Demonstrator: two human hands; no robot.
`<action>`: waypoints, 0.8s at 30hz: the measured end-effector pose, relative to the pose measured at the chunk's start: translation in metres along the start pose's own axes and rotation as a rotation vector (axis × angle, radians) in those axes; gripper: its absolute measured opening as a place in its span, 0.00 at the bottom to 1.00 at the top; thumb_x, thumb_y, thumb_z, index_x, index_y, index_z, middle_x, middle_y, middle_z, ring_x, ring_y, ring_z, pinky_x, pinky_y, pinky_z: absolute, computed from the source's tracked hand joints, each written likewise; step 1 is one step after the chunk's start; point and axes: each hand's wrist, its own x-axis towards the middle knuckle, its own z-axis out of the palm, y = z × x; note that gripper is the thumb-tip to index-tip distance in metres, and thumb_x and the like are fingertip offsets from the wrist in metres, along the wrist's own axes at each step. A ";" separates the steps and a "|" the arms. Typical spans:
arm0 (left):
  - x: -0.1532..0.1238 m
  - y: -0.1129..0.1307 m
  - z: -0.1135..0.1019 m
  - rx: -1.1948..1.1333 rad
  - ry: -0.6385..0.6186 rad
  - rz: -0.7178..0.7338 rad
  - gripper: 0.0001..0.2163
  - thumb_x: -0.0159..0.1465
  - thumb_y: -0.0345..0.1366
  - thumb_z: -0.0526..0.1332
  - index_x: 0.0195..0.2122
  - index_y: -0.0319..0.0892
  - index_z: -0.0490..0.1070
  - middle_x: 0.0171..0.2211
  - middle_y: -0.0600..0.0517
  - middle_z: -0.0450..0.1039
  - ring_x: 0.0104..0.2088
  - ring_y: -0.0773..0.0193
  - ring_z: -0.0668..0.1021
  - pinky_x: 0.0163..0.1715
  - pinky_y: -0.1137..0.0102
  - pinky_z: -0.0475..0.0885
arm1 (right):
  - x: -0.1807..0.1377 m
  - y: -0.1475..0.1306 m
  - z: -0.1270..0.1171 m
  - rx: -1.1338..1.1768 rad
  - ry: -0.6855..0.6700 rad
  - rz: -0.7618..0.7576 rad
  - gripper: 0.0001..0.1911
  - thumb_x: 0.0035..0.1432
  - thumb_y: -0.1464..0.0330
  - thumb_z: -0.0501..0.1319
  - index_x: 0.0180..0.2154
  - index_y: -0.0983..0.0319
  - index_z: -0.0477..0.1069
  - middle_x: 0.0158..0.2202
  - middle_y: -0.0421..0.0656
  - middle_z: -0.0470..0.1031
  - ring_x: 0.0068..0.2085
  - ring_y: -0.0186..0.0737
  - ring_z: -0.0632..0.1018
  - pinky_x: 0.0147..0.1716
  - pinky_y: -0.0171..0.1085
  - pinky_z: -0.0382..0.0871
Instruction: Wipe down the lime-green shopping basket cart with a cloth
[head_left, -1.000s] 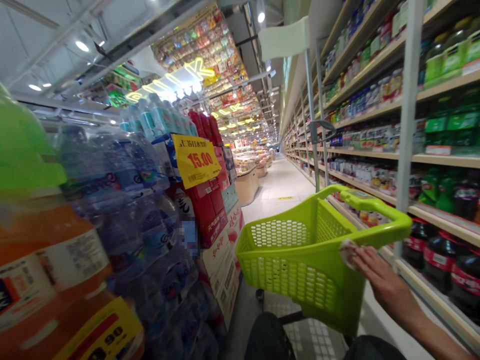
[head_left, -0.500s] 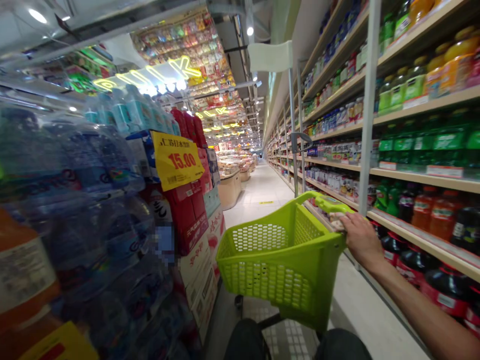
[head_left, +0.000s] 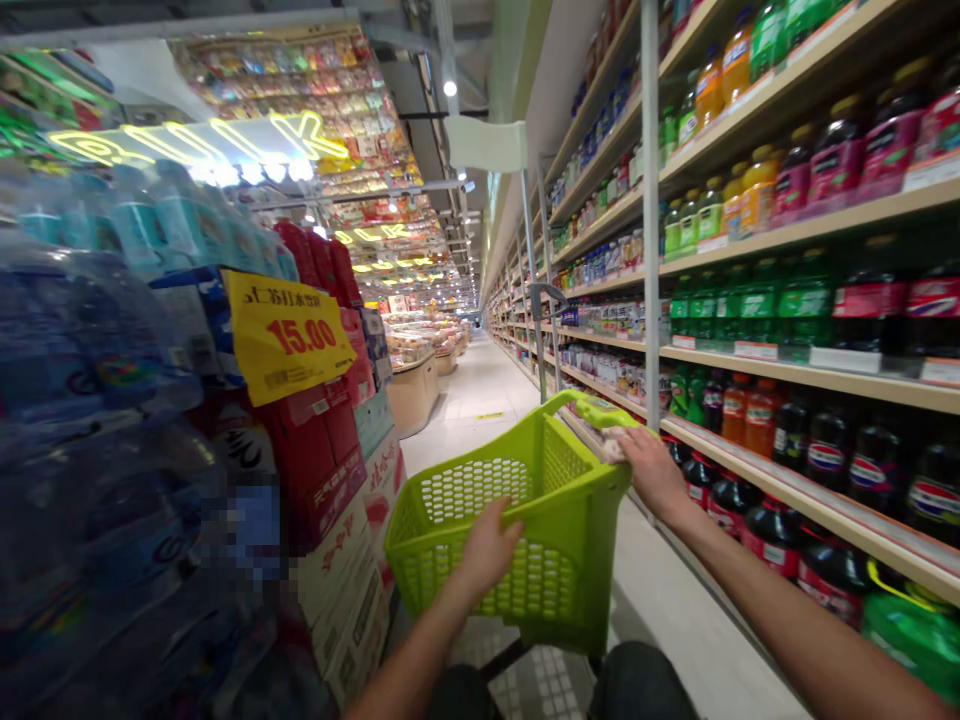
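Note:
A lime-green plastic shopping cart basket (head_left: 480,480) stands in front of me in a supermarket aisle. My right hand (head_left: 654,473) is closed on the cart's handle (head_left: 592,408) at its right end, with a small pale crumpled thing pressed under the fingers. My left hand (head_left: 486,548) rests on the basket's near rim, fingers curled over the edge. The basket looks empty inside.
Stacked packs of bottled water (head_left: 90,380) and red cartons (head_left: 322,440) with a yellow 15.00 price sign (head_left: 286,335) crowd the left. Shelves of soft-drink bottles (head_left: 787,300) line the right. The tiled aisle floor (head_left: 480,400) runs ahead past low display bins (head_left: 420,370).
The view has swung right along the aisle. My left hand has come into view and landed on the basket's rim. My right hand has stayed on the handle.

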 end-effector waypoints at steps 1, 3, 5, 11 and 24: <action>0.000 -0.006 -0.003 0.082 0.011 0.001 0.17 0.60 0.33 0.53 0.52 0.42 0.60 0.55 0.46 0.59 0.56 0.55 0.60 0.54 0.57 0.55 | -0.003 -0.009 0.001 0.004 -0.016 0.022 0.19 0.55 0.77 0.47 0.46 0.65 0.68 0.48 0.52 0.69 0.53 0.48 0.65 0.50 0.51 0.60; -0.001 -0.023 -0.004 0.285 0.009 -0.023 0.24 0.56 0.27 0.53 0.56 0.41 0.55 0.59 0.45 0.52 0.60 0.54 0.51 0.56 0.56 0.49 | -0.011 -0.047 0.013 0.040 -0.075 0.003 0.18 0.56 0.76 0.47 0.46 0.61 0.68 0.48 0.49 0.69 0.52 0.46 0.66 0.48 0.50 0.62; -0.004 -0.040 -0.002 0.440 -0.026 -0.049 0.31 0.52 0.25 0.53 0.59 0.41 0.48 0.62 0.46 0.44 0.61 0.54 0.46 0.56 0.53 0.48 | -0.019 -0.090 0.030 0.106 -0.155 -0.087 0.16 0.57 0.73 0.49 0.46 0.58 0.67 0.47 0.45 0.70 0.50 0.45 0.68 0.45 0.48 0.66; -0.012 -0.048 -0.001 0.512 -0.114 -0.019 0.34 0.52 0.27 0.52 0.61 0.41 0.42 0.63 0.48 0.38 0.62 0.56 0.44 0.56 0.52 0.47 | -0.011 -0.069 0.013 0.124 -0.150 -0.101 0.14 0.56 0.74 0.51 0.42 0.62 0.70 0.48 0.48 0.69 0.51 0.43 0.67 0.51 0.45 0.61; -0.019 -0.045 0.005 0.519 -0.100 0.013 0.38 0.48 0.27 0.53 0.61 0.40 0.40 0.63 0.49 0.34 0.62 0.54 0.41 0.56 0.50 0.45 | -0.029 -0.132 0.043 0.210 -0.146 -0.354 0.14 0.57 0.72 0.52 0.44 0.61 0.69 0.47 0.43 0.71 0.51 0.41 0.67 0.51 0.42 0.60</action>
